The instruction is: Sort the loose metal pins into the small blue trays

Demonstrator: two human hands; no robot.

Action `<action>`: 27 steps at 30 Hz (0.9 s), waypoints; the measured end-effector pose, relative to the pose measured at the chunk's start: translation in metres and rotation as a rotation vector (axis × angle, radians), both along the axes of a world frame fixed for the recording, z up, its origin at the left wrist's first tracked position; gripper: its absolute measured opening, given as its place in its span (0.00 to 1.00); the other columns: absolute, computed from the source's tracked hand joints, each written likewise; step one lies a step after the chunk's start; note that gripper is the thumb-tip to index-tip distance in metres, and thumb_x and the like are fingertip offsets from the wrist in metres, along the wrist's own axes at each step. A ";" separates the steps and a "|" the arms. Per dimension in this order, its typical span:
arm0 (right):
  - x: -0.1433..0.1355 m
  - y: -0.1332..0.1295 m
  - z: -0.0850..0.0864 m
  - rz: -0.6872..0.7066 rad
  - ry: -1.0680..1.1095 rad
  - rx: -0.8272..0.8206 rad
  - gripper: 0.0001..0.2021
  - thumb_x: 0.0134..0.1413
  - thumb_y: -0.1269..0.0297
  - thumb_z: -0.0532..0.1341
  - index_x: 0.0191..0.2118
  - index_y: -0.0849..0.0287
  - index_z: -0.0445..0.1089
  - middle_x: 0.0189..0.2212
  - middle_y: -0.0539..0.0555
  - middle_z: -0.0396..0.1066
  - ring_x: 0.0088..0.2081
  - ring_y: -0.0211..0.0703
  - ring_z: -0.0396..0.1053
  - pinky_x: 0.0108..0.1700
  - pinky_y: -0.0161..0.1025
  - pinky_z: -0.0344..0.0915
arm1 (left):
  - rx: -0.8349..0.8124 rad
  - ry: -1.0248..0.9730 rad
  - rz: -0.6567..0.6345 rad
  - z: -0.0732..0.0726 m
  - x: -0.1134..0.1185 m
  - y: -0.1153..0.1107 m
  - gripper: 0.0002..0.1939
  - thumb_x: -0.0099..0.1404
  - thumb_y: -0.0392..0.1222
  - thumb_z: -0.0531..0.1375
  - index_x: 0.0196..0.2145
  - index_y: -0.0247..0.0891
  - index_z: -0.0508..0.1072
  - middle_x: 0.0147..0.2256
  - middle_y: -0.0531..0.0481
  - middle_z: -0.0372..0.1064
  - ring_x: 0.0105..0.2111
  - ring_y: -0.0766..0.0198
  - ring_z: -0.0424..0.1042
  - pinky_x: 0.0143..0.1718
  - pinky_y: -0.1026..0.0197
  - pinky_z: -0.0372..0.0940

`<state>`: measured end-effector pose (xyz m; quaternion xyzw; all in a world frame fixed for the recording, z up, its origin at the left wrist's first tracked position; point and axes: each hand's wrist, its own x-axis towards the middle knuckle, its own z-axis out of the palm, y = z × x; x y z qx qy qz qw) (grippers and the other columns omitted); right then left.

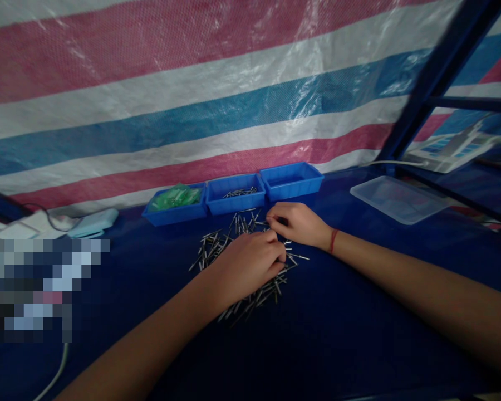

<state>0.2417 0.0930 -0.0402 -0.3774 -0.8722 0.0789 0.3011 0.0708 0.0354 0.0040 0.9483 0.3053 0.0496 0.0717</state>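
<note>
A smooth, dark blue table (338,334) fills the lower view; a glossy woven plastic sheet (192,83), striped red, white and blue, hangs wrinkled behind it; a dark blue metal frame (436,72) slants up between 1 and 2 o'clock from the heap of thin, straight metal pins (211,245), which lies loose and criss-crossed mid-table. From that heap, a blue plastic bin (178,216) of crinkled green bags (177,196) sits at 10 o'clock; a middle bin (236,205) with more pins is at 12; a third bin (294,191) is at 1; a flat, cloudy rectangular lid (398,199) lies at 2; a white cable (61,362) curves at 8.

The left hand (253,259) is over the heap, fingers curled; the right hand (298,223) is at its 1 o'clock edge, thumb and forefinger drawn close; whether either pinches a pin, I cannot tell.
</note>
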 end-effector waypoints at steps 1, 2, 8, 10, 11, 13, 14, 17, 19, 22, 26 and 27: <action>0.000 0.000 0.000 0.000 0.001 -0.001 0.10 0.55 0.67 0.51 0.28 0.61 0.68 0.26 0.51 0.66 0.28 0.35 0.62 0.31 0.36 0.55 | 0.000 -0.012 -0.002 -0.001 0.000 0.000 0.04 0.62 0.37 0.57 0.33 0.36 0.73 0.34 0.50 0.68 0.32 0.65 0.68 0.33 0.62 0.60; 0.000 0.000 0.000 0.001 0.002 -0.001 0.10 0.55 0.67 0.51 0.28 0.61 0.68 0.26 0.51 0.66 0.28 0.35 0.62 0.31 0.36 0.55 | 0.006 -0.022 -0.007 -0.001 -0.001 0.000 0.04 0.62 0.37 0.57 0.32 0.36 0.72 0.34 0.51 0.68 0.32 0.65 0.68 0.32 0.62 0.60; 0.002 -0.001 0.002 0.006 0.030 0.003 0.10 0.55 0.67 0.52 0.28 0.61 0.68 0.26 0.51 0.66 0.28 0.36 0.63 0.32 0.35 0.57 | 0.003 -0.217 0.029 0.003 -0.006 -0.001 0.04 0.62 0.35 0.55 0.31 0.36 0.68 0.31 0.51 0.66 0.31 0.67 0.66 0.33 0.63 0.59; 0.002 -0.006 0.006 0.001 0.054 0.015 0.09 0.55 0.68 0.52 0.30 0.61 0.68 0.27 0.52 0.67 0.29 0.36 0.64 0.33 0.35 0.59 | -0.048 -0.369 0.140 0.005 -0.010 0.000 0.03 0.62 0.35 0.55 0.32 0.36 0.67 0.28 0.53 0.66 0.28 0.68 0.64 0.30 0.64 0.59; 0.002 -0.009 0.008 0.001 0.074 0.022 0.08 0.55 0.69 0.52 0.30 0.62 0.68 0.28 0.52 0.67 0.30 0.36 0.64 0.34 0.35 0.59 | -0.080 -0.447 0.212 0.005 -0.012 0.001 0.02 0.62 0.36 0.55 0.32 0.36 0.67 0.27 0.54 0.66 0.26 0.69 0.64 0.29 0.64 0.58; -0.001 -0.017 0.013 0.009 0.129 0.028 0.08 0.54 0.70 0.53 0.31 0.62 0.68 0.28 0.52 0.68 0.30 0.36 0.64 0.35 0.35 0.60 | -0.162 -0.589 0.354 0.004 -0.018 0.003 0.04 0.62 0.39 0.55 0.33 0.37 0.67 0.26 0.55 0.65 0.24 0.70 0.62 0.27 0.64 0.58; -0.004 -0.022 0.015 0.019 0.162 0.026 0.07 0.54 0.71 0.53 0.31 0.62 0.69 0.28 0.52 0.68 0.30 0.35 0.64 0.35 0.35 0.61 | -0.217 -0.652 0.407 0.003 -0.020 0.004 0.05 0.61 0.40 0.55 0.34 0.37 0.68 0.25 0.55 0.65 0.23 0.69 0.62 0.26 0.64 0.57; -0.014 -0.035 0.021 0.064 0.247 -0.012 0.06 0.52 0.72 0.55 0.31 0.61 0.69 0.26 0.51 0.68 0.28 0.35 0.64 0.33 0.35 0.61 | -0.425 -0.850 0.497 -0.003 -0.026 0.005 0.06 0.59 0.41 0.56 0.31 0.36 0.67 0.22 0.56 0.62 0.21 0.70 0.61 0.24 0.65 0.55; -0.021 -0.042 0.023 0.104 0.285 -0.058 0.05 0.51 0.71 0.56 0.33 0.61 0.70 0.26 0.50 0.68 0.28 0.34 0.63 0.31 0.34 0.61 | -0.546 -0.982 0.527 -0.007 -0.027 0.003 0.05 0.57 0.40 0.57 0.30 0.36 0.67 0.20 0.57 0.60 0.19 0.71 0.59 0.22 0.66 0.54; -0.029 -0.051 0.026 0.136 0.347 -0.150 0.05 0.53 0.66 0.58 0.33 0.61 0.70 0.27 0.50 0.67 0.27 0.33 0.63 0.29 0.34 0.61 | -0.667 -1.124 0.550 -0.009 -0.028 -0.003 0.06 0.57 0.41 0.57 0.32 0.36 0.66 0.20 0.57 0.60 0.19 0.73 0.57 0.21 0.67 0.53; -0.033 -0.057 0.028 0.081 0.483 -0.224 0.09 0.57 0.63 0.55 0.31 0.60 0.69 0.27 0.51 0.68 0.28 0.35 0.64 0.30 0.35 0.61 | -0.723 -1.126 0.539 -0.010 -0.028 -0.008 0.08 0.59 0.44 0.58 0.33 0.37 0.67 0.19 0.58 0.56 0.18 0.73 0.56 0.20 0.68 0.52; -0.032 -0.058 0.029 0.073 0.499 -0.225 0.09 0.57 0.63 0.55 0.31 0.60 0.69 0.27 0.51 0.68 0.29 0.35 0.64 0.30 0.35 0.62 | -0.702 -1.101 0.527 -0.010 -0.028 -0.009 0.08 0.59 0.44 0.58 0.33 0.37 0.67 0.19 0.58 0.56 0.18 0.73 0.55 0.19 0.68 0.52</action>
